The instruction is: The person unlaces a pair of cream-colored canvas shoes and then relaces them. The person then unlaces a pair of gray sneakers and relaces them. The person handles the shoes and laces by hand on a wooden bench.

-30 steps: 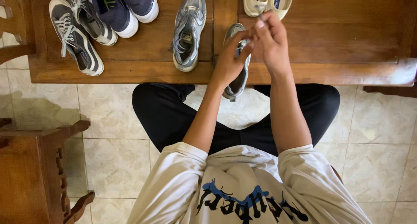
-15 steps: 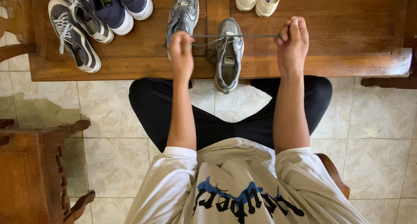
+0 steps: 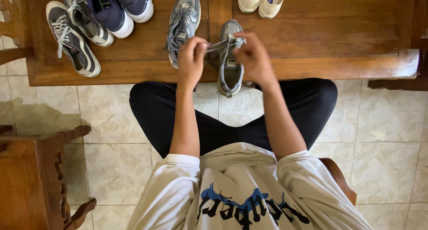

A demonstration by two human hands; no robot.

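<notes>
A grey running shoe (image 3: 230,74) lies at the near edge of the wooden table (image 3: 339,38), its heel hanging over the edge. My left hand (image 3: 191,60) and my right hand (image 3: 253,56) are close together above it, each pinching part of its grey lace (image 3: 217,44). The matching grey shoe (image 3: 182,20) lies just to the left of it, untouched.
Striped dark sneakers (image 3: 71,36) and navy sneakers (image 3: 118,7) sit at the table's left. A cream pair of slip-ons (image 3: 261,0) is at the back. A carved wooden chair (image 3: 35,167) stands on the tiled floor to my left.
My hands were together, then spread wide pulling the lace taut to both sides. Now they have come back together over the shoe, with the lace slack between them.
</notes>
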